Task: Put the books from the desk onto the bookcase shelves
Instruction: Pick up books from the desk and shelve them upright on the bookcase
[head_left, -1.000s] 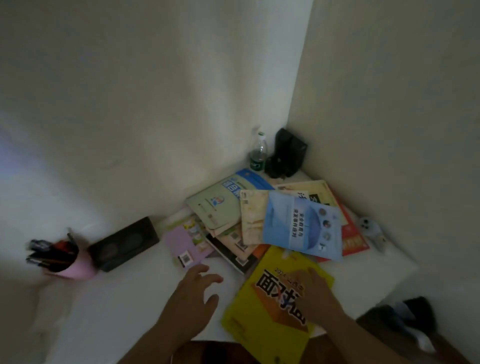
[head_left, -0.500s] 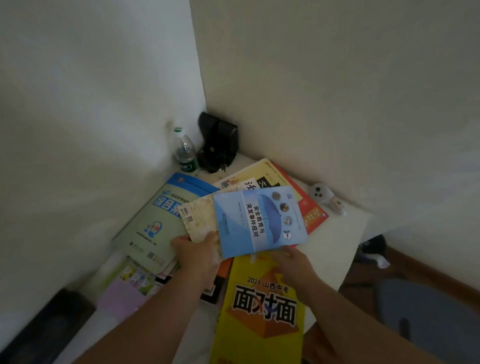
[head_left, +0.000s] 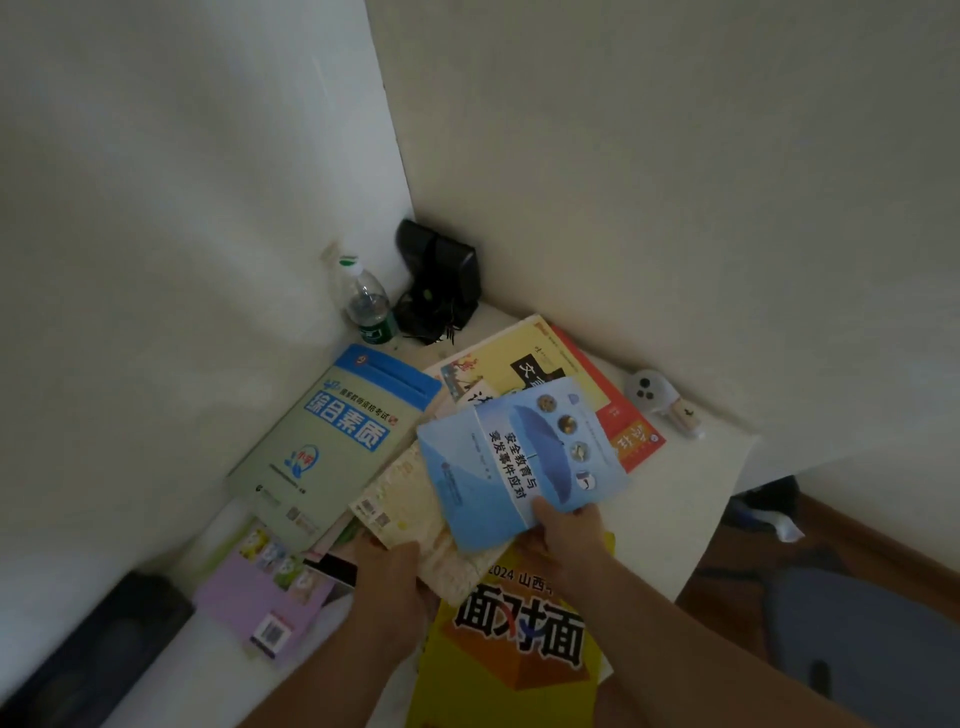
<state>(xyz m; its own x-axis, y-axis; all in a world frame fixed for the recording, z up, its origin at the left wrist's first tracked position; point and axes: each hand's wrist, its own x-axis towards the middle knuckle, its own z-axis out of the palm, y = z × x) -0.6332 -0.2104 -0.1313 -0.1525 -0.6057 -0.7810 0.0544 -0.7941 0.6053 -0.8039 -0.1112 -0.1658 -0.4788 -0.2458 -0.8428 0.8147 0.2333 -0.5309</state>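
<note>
Looking down from the head camera, the blue book (head_left: 519, 462) seemed thin, light and floppy, with a slick cover, so it was best taken at its near edge or spine. It sat tilted atop the pile on the white desk (head_left: 675, 499), over a cream book (head_left: 415, 519). The right hand (head_left: 566, 525) pinched that near edge, thumb on the cover. The left hand (head_left: 389, 577) gripped the cream book's near corner, fingers curled under. A yellow book (head_left: 519, 649) lay below both, a green book (head_left: 337, 441) further left.

Bare desk (head_left: 670, 499) right of books, bottle (head_left: 368, 304) and black case (head_left: 439, 280) crowding corner
</note>
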